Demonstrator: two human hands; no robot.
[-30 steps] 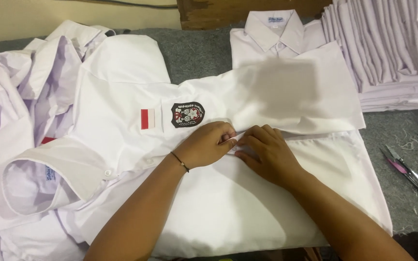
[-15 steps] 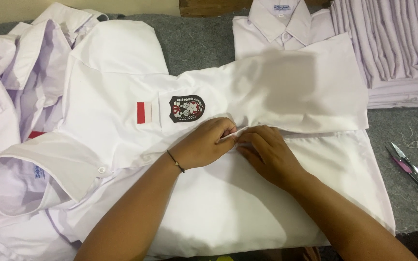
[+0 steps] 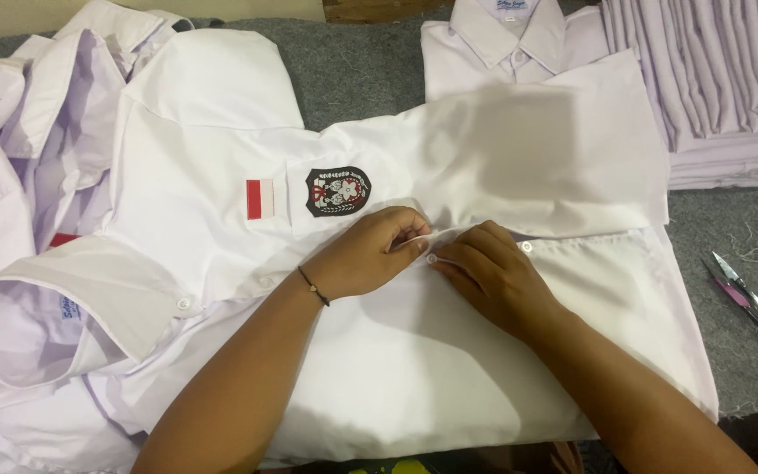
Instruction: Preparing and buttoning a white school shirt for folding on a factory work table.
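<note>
A white short-sleeved shirt (image 3: 221,237) lies flat on the grey work surface, collar toward the left. It carries a small red-and-white patch (image 3: 260,198) and a dark shield badge (image 3: 337,190) on the chest pocket. My left hand (image 3: 370,254) pinches the front placket edge beside a white button (image 3: 432,260). My right hand (image 3: 489,272) presses and grips the opposite placket edge, fingertips meeting the left hand at that button. Another button (image 3: 526,247) shows further along the placket.
A folded white shirt (image 3: 519,44) lies at the back. A tall stack of folded white shirts (image 3: 712,88) fills the back right. Loose white shirts (image 3: 10,140) are heaped at the left. Thread snips (image 3: 747,294) lie on the grey felt (image 3: 747,237) at right.
Both hands stay at the placket; the fingers have worked along it so a button now shows between them. The view has shifted slightly.
</note>
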